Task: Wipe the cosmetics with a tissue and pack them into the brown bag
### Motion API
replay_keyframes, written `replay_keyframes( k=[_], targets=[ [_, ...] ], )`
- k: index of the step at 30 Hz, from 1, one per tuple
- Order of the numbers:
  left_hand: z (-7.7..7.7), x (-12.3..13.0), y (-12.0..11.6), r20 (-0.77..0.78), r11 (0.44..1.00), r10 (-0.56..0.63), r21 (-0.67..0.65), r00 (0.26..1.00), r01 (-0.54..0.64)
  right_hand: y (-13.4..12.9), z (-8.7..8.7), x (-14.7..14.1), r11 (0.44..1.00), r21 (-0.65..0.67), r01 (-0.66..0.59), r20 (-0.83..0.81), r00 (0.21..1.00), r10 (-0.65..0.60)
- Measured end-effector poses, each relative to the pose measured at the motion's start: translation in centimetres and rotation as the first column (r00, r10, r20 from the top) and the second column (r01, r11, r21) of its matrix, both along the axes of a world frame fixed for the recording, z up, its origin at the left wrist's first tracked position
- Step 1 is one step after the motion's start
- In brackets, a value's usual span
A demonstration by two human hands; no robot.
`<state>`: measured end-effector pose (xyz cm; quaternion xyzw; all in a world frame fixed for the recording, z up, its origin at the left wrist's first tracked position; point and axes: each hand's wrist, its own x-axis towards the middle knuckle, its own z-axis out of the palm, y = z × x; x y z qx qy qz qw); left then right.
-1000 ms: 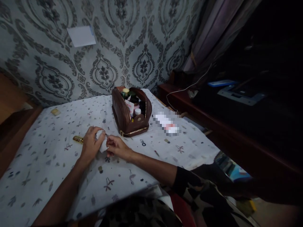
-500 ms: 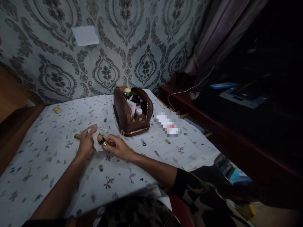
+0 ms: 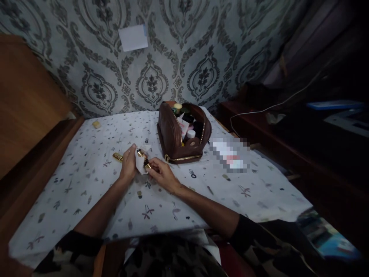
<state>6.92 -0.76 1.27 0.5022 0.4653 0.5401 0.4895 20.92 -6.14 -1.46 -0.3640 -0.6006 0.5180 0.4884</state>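
My left hand (image 3: 129, 164) is closed around a crumpled white tissue (image 3: 140, 163), near the middle of the patterned cloth. Fingers of my right hand (image 3: 163, 175) pinch a small dark and gold item (image 3: 147, 164) against the tissue's right side. Its exact shape is too small to tell. Just left of my left hand, a gold piece (image 3: 118, 156) lies on the cloth. Beyond my right hand stands an unzipped brown bag (image 3: 170, 132), filled with small containers, among them a white-capped one (image 3: 190, 134).
A blurred-out white and red item (image 3: 229, 156) lies right of the bag. A small yellowish block (image 3: 96, 124) sits at the cloth's back left. Wooden furniture (image 3: 29, 100) borders the left side; a white cable (image 3: 259, 112) runs over the dark surface at right.
The view has turned left, so everything appears further right. The dark and gold item has tilted more upright in the tissue, and both hands remain close together.
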Motion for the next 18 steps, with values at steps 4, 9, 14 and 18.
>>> replay_keyframes(
  k=[4, 9, 14, 18],
  targets=[
    [0.34, -0.17, -0.32, -0.204, 0.988, 0.012, 0.152, 0.979, 0.019, 0.13, 0.06, 0.07, 1.000, 0.005, -0.026, -0.028, 0.999, 0.026],
    [0.49, 0.10, -0.75, -0.264, 0.968, -0.075, 0.211, 0.962, 0.134, 0.45, 0.61, 0.18, 0.995, -0.099, -0.024, -0.129, 0.992, 0.011],
    [-0.15, -0.02, -0.55, -0.240, 0.947, -0.208, 0.193, 0.948, 0.257, 0.64, 0.78, 0.15, 0.968, -0.249, -0.027, -0.259, 0.965, -0.040],
    [-0.29, -0.14, -0.39, -0.297, 0.946, -0.174, 0.215, 0.939, 0.244, 0.79, 0.62, 0.11, 0.939, -0.334, -0.084, -0.371, 0.927, -0.049]
  ],
)
